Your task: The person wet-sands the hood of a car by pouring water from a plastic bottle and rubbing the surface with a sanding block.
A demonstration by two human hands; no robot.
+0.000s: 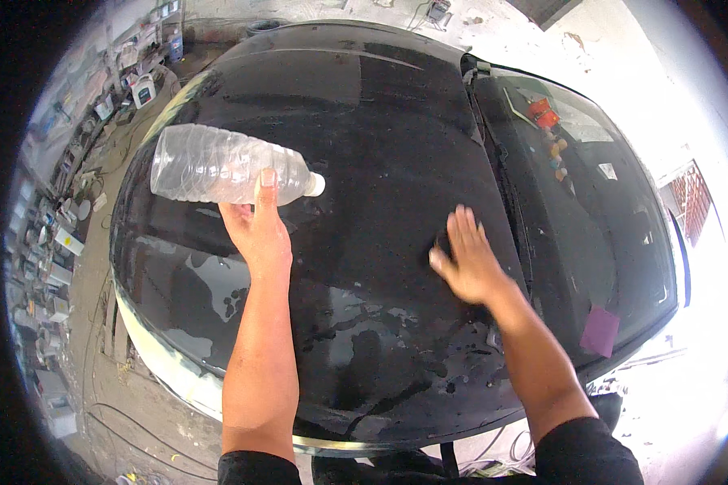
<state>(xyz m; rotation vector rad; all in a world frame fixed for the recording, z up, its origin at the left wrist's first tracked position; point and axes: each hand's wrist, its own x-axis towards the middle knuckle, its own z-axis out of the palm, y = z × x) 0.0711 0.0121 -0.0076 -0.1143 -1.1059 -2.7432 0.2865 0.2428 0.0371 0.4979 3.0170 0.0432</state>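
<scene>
Bottle (218,166), clear w/ white cap (317,185), is on its side up over the black hood (380,178). L hand (260,222) has its grip clamped on it; can't tell what's inside. R hand (469,263) grip is apart, w/ thumb out, near windshield (594,206); can't tell if touching hood. White jug (143,92) at far L, insides hidden.

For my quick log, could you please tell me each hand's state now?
Left hand: closed around the bottle.
Right hand: open over the hood; contact unclear.
</scene>
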